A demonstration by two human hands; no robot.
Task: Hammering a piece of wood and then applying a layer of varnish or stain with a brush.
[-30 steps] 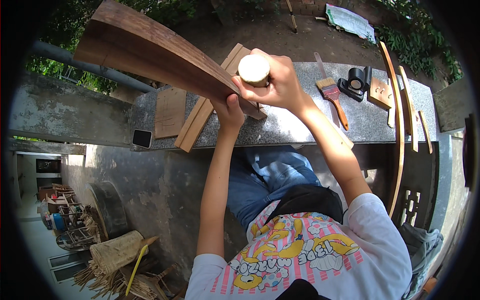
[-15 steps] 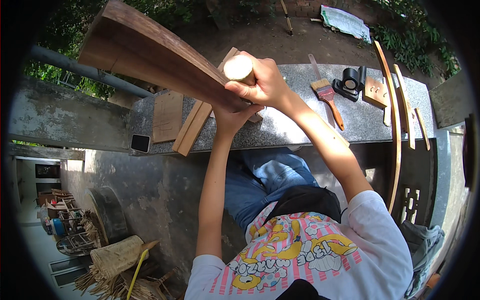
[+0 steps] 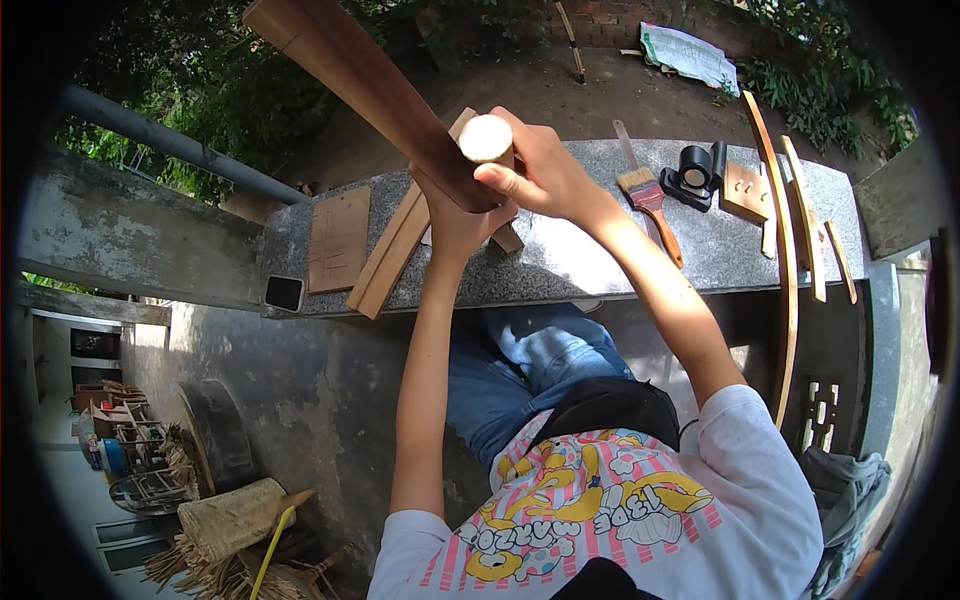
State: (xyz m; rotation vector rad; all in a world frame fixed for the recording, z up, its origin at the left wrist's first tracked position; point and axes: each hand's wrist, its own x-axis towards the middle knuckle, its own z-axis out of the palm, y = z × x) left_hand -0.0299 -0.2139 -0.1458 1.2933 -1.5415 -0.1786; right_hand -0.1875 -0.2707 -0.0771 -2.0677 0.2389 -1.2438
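A granite-topped table (image 3: 728, 268), speckled grey, spans the view in front of a seated person, placing everything on it within arm's length.

The largest piece of work is a long, dark brown wooden board (image 3: 375, 95), raised above the table left of centre, its upper end slanting away toward the top left. The person's left hand (image 3: 452, 218) curls around its lower part, probably because a low grip steadies the long, leaning length.

At the right, a long curved wooden strip (image 3: 790, 265) overhangs the near edge, likely being longer than the table is deep. Beside it lie a narrower strip (image 3: 807, 220) and a short strip (image 3: 841, 262), seemingly grouped out of the hands' way.

At the left, a grooved wooden rail (image 3: 395, 255) lies slantwise near a flat wooden panel (image 3: 339, 240).

A paintbrush (image 3: 648, 198) lies across a metal ruler (image 3: 626, 150), its handle toward the person, perhaps for easy reach. Farther right sits a wooden block (image 3: 745, 190) with small pegs.

The right hand (image 3: 545, 175) grips a round wooden stick (image 3: 485, 137), fingers wrapped around it, pale end facing up, close beside the board; whether these 2 touch cannot be told.
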